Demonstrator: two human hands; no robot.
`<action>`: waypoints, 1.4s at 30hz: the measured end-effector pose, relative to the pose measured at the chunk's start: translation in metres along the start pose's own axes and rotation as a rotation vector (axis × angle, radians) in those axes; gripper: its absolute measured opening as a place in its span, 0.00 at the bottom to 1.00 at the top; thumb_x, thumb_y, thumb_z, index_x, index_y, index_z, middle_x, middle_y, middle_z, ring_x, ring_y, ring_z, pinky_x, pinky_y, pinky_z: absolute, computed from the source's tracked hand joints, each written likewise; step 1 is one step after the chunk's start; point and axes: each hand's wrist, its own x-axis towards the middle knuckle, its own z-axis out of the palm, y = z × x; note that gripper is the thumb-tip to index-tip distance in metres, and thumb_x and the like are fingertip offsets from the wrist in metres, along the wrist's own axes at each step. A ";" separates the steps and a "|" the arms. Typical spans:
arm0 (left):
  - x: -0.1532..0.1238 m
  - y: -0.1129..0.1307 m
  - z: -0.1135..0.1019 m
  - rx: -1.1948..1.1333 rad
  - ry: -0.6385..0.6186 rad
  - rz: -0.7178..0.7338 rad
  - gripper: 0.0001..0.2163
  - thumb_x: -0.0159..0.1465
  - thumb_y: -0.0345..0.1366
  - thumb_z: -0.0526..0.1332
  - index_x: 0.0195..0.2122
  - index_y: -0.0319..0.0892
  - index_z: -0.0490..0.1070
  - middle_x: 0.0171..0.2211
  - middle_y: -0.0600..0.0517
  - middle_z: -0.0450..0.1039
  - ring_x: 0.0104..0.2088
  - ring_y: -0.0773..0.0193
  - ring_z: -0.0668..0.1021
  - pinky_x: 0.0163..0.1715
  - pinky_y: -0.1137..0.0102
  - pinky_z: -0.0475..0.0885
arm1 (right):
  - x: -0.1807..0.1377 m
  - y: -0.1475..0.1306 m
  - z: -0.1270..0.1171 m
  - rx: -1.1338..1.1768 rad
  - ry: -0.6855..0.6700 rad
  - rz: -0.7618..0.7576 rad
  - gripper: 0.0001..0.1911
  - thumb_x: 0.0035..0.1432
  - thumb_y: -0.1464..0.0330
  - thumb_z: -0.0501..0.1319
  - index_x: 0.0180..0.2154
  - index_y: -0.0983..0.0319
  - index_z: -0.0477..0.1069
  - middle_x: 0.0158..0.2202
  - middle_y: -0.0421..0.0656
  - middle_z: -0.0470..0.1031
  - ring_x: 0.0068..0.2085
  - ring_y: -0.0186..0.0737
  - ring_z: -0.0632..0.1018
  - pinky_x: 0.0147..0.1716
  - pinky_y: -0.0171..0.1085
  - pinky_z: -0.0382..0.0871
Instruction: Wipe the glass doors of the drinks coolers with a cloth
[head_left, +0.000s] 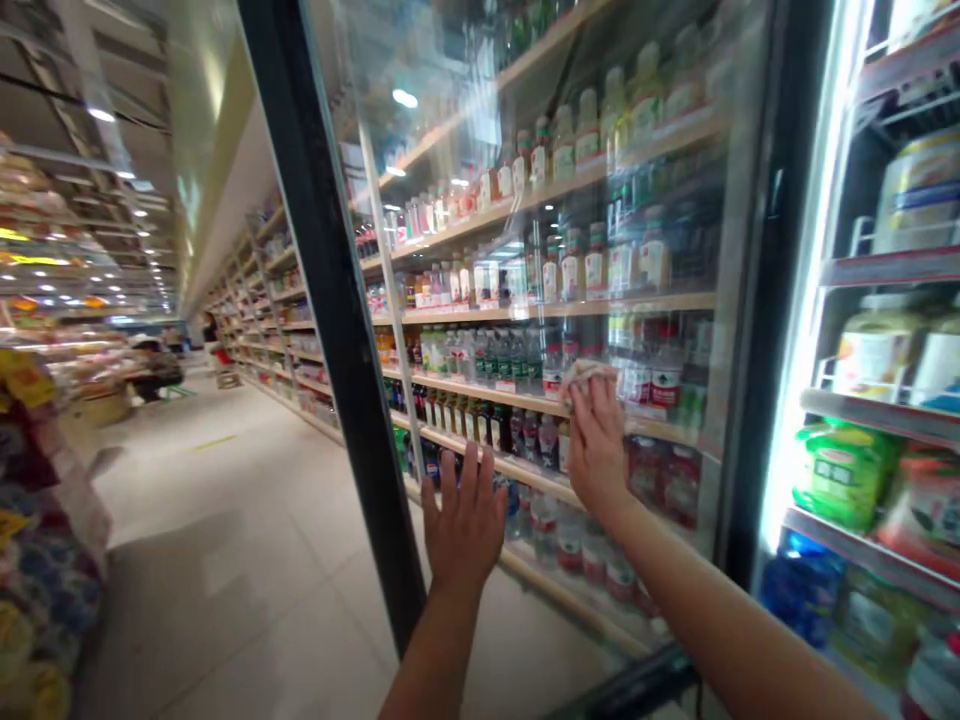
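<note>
A glass door (480, 130) with a dark frame stands swung out in front of me. My right hand (598, 440) presses a crumpled, pale cloth (583, 374) to the pane, fingers laid over it. Lower and to the left, my left hand (463, 515) is spread at the glass with nothing in it; whether its palm touches the pane I cannot tell. Rows of bottles (525, 350) on wooden shelves show through the glass.
On the right, a lit cooler (817, 300) holds jars, bottles and a green package (840, 470). Long shelving (285, 270) runs along the aisle floor (247, 560). Stacked goods (45, 520) stand at far left. Two people are farther down the aisle.
</note>
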 end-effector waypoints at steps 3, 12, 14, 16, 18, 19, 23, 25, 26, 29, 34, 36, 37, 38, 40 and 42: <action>-0.002 -0.002 0.004 0.008 -0.017 -0.006 0.32 0.69 0.40 0.59 0.72 0.46 0.47 0.68 0.45 0.58 0.71 0.48 0.56 0.71 0.49 0.44 | -0.004 -0.013 0.004 0.057 -0.175 -0.197 0.32 0.66 0.75 0.51 0.69 0.52 0.56 0.67 0.47 0.64 0.73 0.47 0.52 0.68 0.55 0.53; 0.001 -0.002 0.008 0.025 -0.022 -0.006 0.32 0.68 0.40 0.59 0.71 0.44 0.50 0.67 0.43 0.59 0.71 0.49 0.55 0.71 0.49 0.43 | 0.008 -0.018 0.005 0.069 -0.160 -0.123 0.31 0.68 0.74 0.50 0.69 0.53 0.56 0.69 0.47 0.60 0.73 0.47 0.51 0.68 0.56 0.53; 0.001 -0.003 0.009 0.039 -0.010 0.013 0.32 0.68 0.40 0.60 0.71 0.42 0.50 0.67 0.43 0.60 0.71 0.49 0.53 0.72 0.50 0.43 | 0.008 -0.017 0.004 0.081 -0.242 -0.201 0.31 0.67 0.75 0.50 0.69 0.52 0.57 0.68 0.45 0.63 0.73 0.46 0.53 0.69 0.55 0.53; 0.002 -0.004 0.011 0.044 -0.006 0.017 0.32 0.68 0.40 0.60 0.71 0.42 0.51 0.66 0.43 0.61 0.71 0.50 0.53 0.72 0.50 0.43 | 0.008 -0.012 0.004 0.075 -0.172 -0.121 0.30 0.68 0.74 0.50 0.69 0.53 0.57 0.69 0.47 0.61 0.73 0.48 0.53 0.68 0.57 0.54; 0.002 -0.005 0.013 0.033 -0.011 0.007 0.31 0.68 0.39 0.59 0.71 0.43 0.52 0.66 0.43 0.61 0.71 0.50 0.55 0.72 0.50 0.44 | 0.009 -0.007 0.003 0.064 -0.063 -0.004 0.30 0.68 0.74 0.49 0.69 0.56 0.56 0.70 0.50 0.57 0.73 0.50 0.51 0.67 0.60 0.54; 0.001 -0.006 0.015 0.024 -0.011 0.002 0.31 0.68 0.39 0.59 0.70 0.44 0.52 0.66 0.43 0.61 0.71 0.49 0.56 0.71 0.49 0.45 | 0.008 -0.004 0.002 0.064 -0.052 0.001 0.30 0.68 0.74 0.49 0.69 0.57 0.55 0.71 0.50 0.57 0.73 0.50 0.50 0.67 0.59 0.54; 0.000 -0.008 0.021 -0.015 -0.021 -0.013 0.30 0.68 0.39 0.59 0.71 0.45 0.52 0.68 0.43 0.58 0.71 0.49 0.55 0.71 0.48 0.46 | 0.002 0.006 -0.001 0.085 -0.234 -0.200 0.30 0.66 0.75 0.51 0.68 0.54 0.59 0.67 0.47 0.65 0.73 0.46 0.52 0.68 0.55 0.53; 0.000 -0.010 0.023 -0.015 -0.018 -0.009 0.31 0.68 0.39 0.59 0.71 0.45 0.51 0.68 0.43 0.58 0.71 0.50 0.54 0.71 0.48 0.46 | 0.001 0.013 -0.002 0.063 -0.204 -0.136 0.29 0.66 0.75 0.51 0.67 0.54 0.61 0.67 0.47 0.65 0.73 0.47 0.53 0.68 0.57 0.54; 0.000 -0.010 0.024 -0.009 -0.011 -0.004 0.31 0.68 0.39 0.59 0.71 0.45 0.51 0.68 0.42 0.58 0.71 0.50 0.54 0.71 0.48 0.46 | 0.001 0.017 -0.003 0.044 -0.144 -0.058 0.29 0.66 0.74 0.51 0.67 0.54 0.61 0.68 0.48 0.63 0.73 0.48 0.53 0.67 0.59 0.54; 0.001 -0.012 0.026 -0.008 0.024 0.010 0.31 0.68 0.39 0.59 0.71 0.44 0.51 0.68 0.42 0.57 0.71 0.50 0.55 0.71 0.48 0.47 | 0.000 0.023 -0.004 0.019 -0.046 0.044 0.30 0.66 0.75 0.49 0.68 0.56 0.58 0.69 0.50 0.59 0.73 0.50 0.49 0.67 0.60 0.54; 0.003 -0.011 0.026 -0.031 0.016 -0.009 0.31 0.68 0.39 0.59 0.71 0.44 0.51 0.68 0.41 0.57 0.71 0.48 0.54 0.70 0.47 0.49 | -0.001 0.029 -0.009 0.023 -0.196 -0.125 0.27 0.66 0.75 0.51 0.65 0.56 0.64 0.66 0.47 0.67 0.73 0.48 0.53 0.67 0.58 0.54; 0.003 -0.011 0.025 0.002 0.011 -0.001 0.31 0.68 0.40 0.59 0.71 0.43 0.51 0.68 0.41 0.58 0.71 0.47 0.54 0.70 0.47 0.50 | 0.000 0.034 -0.009 -0.016 -0.071 0.015 0.26 0.67 0.74 0.51 0.65 0.58 0.64 0.66 0.50 0.65 0.72 0.51 0.54 0.66 0.61 0.55; 0.003 -0.011 0.025 0.017 0.017 0.007 0.31 0.68 0.40 0.59 0.71 0.43 0.51 0.68 0.41 0.58 0.71 0.47 0.54 0.70 0.47 0.50 | 0.000 0.036 -0.009 -0.022 -0.018 0.068 0.27 0.67 0.74 0.50 0.66 0.59 0.62 0.67 0.52 0.63 0.73 0.52 0.53 0.66 0.61 0.55; 0.003 -0.010 0.025 0.026 0.024 0.013 0.31 0.68 0.40 0.59 0.71 0.43 0.50 0.68 0.41 0.58 0.71 0.47 0.54 0.70 0.47 0.50 | -0.001 0.036 -0.008 -0.013 -0.002 0.077 0.28 0.67 0.74 0.50 0.66 0.59 0.61 0.68 0.53 0.61 0.73 0.52 0.51 0.66 0.62 0.55; 0.003 -0.010 0.024 0.034 0.032 0.018 0.32 0.69 0.40 0.58 0.71 0.43 0.49 0.68 0.40 0.58 0.71 0.48 0.54 0.70 0.48 0.50 | -0.002 0.034 -0.008 0.037 -0.090 -0.044 0.29 0.66 0.75 0.51 0.66 0.58 0.61 0.68 0.51 0.62 0.73 0.50 0.51 0.67 0.59 0.55; 0.003 -0.009 0.023 0.040 0.031 0.013 0.32 0.69 0.40 0.58 0.71 0.43 0.49 0.68 0.40 0.59 0.71 0.48 0.54 0.70 0.48 0.50 | 0.000 0.028 -0.006 0.078 -0.198 -0.188 0.28 0.66 0.76 0.51 0.65 0.55 0.63 0.66 0.47 0.66 0.73 0.47 0.52 0.68 0.56 0.55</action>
